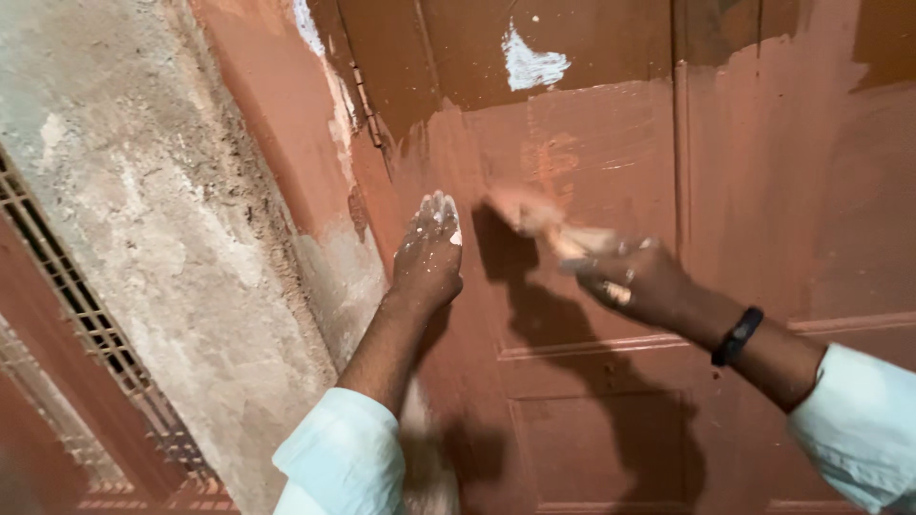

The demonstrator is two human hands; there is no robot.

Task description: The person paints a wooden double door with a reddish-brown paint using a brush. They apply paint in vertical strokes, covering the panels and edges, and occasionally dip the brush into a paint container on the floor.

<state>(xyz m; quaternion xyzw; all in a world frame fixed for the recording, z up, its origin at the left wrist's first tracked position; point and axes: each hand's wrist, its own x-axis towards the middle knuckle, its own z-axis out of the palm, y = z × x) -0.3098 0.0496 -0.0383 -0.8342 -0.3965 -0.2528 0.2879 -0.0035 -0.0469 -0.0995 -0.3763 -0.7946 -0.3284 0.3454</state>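
Observation:
My left hand (428,253), speckled with white paint, presses flat with fingers together against a brown wooden door (611,143). My right hand (634,281) grips a paintbrush (534,215), blurred with motion, whose bristles touch the door panel to the right of my left hand. The door's lower part wears a lighter reddish-brown coat; its top is darker brown with a white patch (532,65). A black band (737,336) circles my right wrist, and both arms wear pale sleeves.
A rough, bare plaster wall (162,210) stands to the left of the door frame (286,105). A metal grille (86,324) fills the lower left. A hinge (367,105) sits on the door's left edge.

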